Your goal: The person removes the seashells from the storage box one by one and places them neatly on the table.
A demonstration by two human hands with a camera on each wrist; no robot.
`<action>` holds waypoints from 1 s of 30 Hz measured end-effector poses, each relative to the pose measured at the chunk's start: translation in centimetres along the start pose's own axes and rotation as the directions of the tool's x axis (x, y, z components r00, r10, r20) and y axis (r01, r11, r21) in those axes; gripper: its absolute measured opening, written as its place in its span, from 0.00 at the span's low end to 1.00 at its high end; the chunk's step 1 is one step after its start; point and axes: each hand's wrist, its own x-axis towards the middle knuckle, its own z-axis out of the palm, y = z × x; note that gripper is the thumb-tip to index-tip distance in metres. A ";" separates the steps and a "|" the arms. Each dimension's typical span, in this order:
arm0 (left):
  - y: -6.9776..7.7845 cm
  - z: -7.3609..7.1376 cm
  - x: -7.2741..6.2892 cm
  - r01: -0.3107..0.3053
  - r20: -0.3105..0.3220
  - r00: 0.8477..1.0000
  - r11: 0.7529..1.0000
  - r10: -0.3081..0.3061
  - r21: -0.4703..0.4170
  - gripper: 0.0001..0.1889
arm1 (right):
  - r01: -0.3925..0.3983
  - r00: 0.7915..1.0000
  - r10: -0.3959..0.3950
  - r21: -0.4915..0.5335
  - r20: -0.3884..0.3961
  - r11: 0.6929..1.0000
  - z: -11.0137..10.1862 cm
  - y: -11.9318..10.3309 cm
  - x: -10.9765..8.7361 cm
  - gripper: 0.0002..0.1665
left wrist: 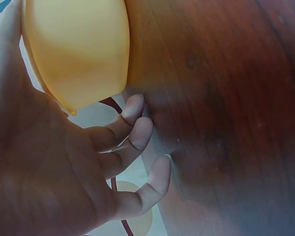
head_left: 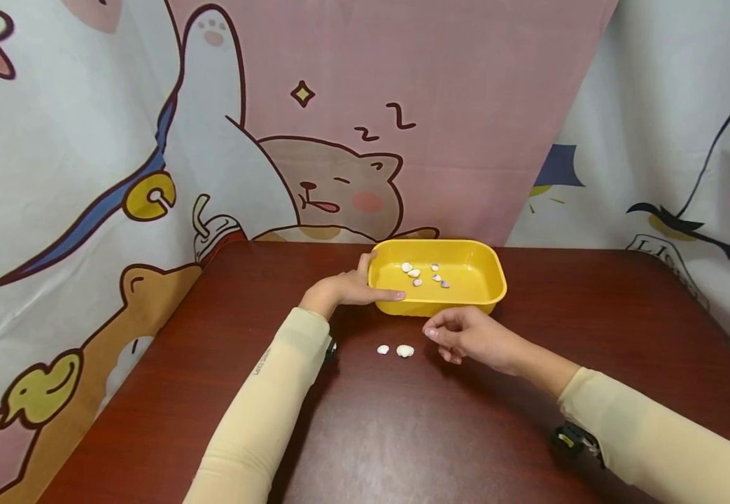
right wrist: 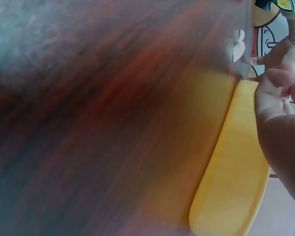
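A yellow plastic tub (head_left: 437,306) stands on the table with several small white and purplish shells (head_left: 413,273) lying inside. My left hand (head_left: 355,285) rests on its left end, thumb laid along the near rim. In the left wrist view, three loosely bent fingers (left wrist: 132,135) hang beside the tub without wrapping it. Just in front of the near wall is my right hand (head_left: 474,337), thumb and forefinger tips close together; whether something small sits between them is hidden. Left of it, a small white shell (head_left: 383,349) and a larger ribbed white shell (head_left: 405,351) lie on the table.
The dark reddish-brown table (head_left: 365,434) reaches back to a cartoon-printed cloth (head_left: 465,105), which also hangs along the left and right sides. The tub stands near the table's back edge. Dark wrist devices (head_left: 571,439) sit under both pale sleeves.
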 end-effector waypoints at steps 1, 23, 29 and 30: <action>0.0 0.1 0.2 0.007 0.000 1.000 1.000 -0.007 0.004 0.69 | 0.002 1.000 -0.002 0.012 0.006 1.000 0.0 0.0 0.0 0.20; 0.4 -0.4 -1.4 -0.037 0.003 0.999 0.998 0.038 -0.047 0.70 | 0.063 0.997 -0.063 0.004 -0.041 0.998 0.2 0.3 0.0 0.18; 0.5 -0.4 -1.5 -0.032 0.011 0.999 0.998 0.033 -0.051 0.71 | 0.039 0.998 -0.038 0.030 -0.047 0.999 0.1 0.3 0.0 0.19; 0.5 -0.4 -1.5 -0.031 0.011 0.999 0.998 0.032 -0.051 0.71 | 0.037 0.998 -0.036 0.035 -0.048 0.999 0.1 0.3 0.0 0.19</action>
